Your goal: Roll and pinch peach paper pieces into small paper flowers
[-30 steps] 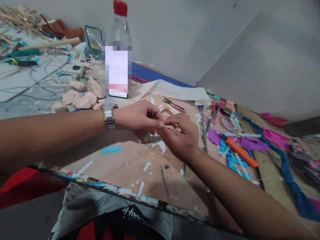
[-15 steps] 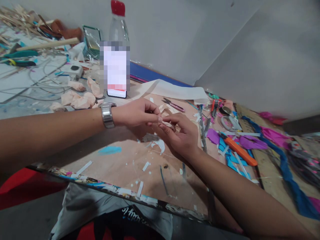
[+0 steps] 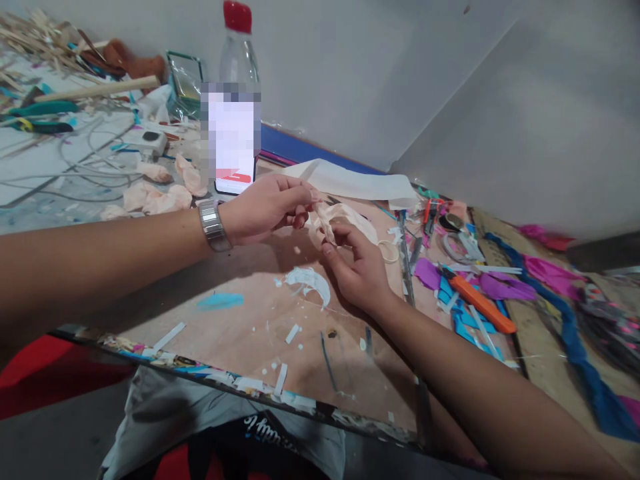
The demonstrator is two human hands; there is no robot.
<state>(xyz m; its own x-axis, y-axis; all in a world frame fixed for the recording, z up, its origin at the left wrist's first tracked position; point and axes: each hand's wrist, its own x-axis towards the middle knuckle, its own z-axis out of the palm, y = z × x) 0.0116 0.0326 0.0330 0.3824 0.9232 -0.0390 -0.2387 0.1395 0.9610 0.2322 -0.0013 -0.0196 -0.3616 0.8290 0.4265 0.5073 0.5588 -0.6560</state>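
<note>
Between my two hands is a thin, pale peach piece of crinkled paper (image 3: pixel 325 223), gathered into folds. My left hand (image 3: pixel 270 208), with a metal watch on its wrist, pinches the paper's upper left end between thumb and fingers. Lower down on the right, my right hand (image 3: pixel 357 263) grips the same piece between its thumb and curled fingers. Behind them a wider pale sheet (image 3: pixel 355 217) spreads out; whether it joins the held piece I cannot tell. A white smear of paste (image 3: pixel 310 281) lies on the brown board (image 3: pixel 200 340) below the hands.
A lit phone (image 3: pixel 234 143) leans on a red-capped bottle (image 3: pixel 237 53). Crumpled peach pieces (image 3: pixel 160 199) and green-handled pliers (image 3: pixel 45 110) are at left. To the right lie an orange cutter (image 3: pixel 477 301), purple scraps (image 3: pixel 507 285) and a tape ring (image 3: pixel 389 251).
My hands have drawn apart: the left moved up and slightly left, the right slightly down. More of the peach paper shows between them, and the white paste is less covered.
</note>
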